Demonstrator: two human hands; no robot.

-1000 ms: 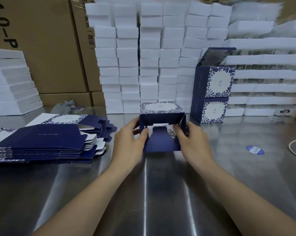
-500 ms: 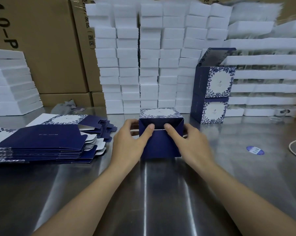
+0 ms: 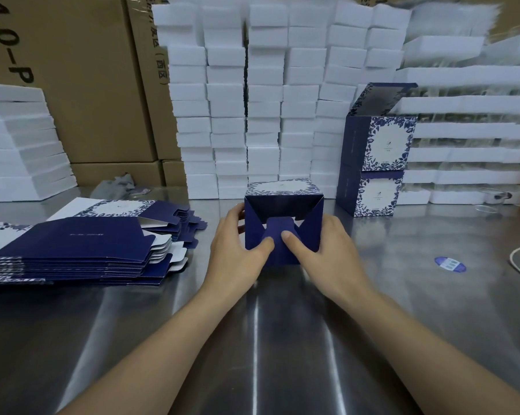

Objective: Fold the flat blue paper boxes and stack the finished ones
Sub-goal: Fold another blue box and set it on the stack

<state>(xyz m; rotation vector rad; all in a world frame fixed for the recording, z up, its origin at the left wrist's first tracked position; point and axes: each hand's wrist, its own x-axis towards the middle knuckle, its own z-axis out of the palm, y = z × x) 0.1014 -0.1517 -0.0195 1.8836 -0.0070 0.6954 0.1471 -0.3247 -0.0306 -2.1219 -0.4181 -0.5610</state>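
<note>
A steel table (image 3: 282, 339) runs up to a wall of white foam blocks (image 3: 264, 115). A pile of flats (image 3: 73, 250) lies at the left, and two finished boxes (image 3: 378, 151) stand stacked at the right rear. Mid-table sits the box (image 3: 282, 202), its open end facing me. The left hand (image 3: 237, 253) and right hand (image 3: 327, 253) clasp its sides, thumbs pressing the bottom flap.
</note>
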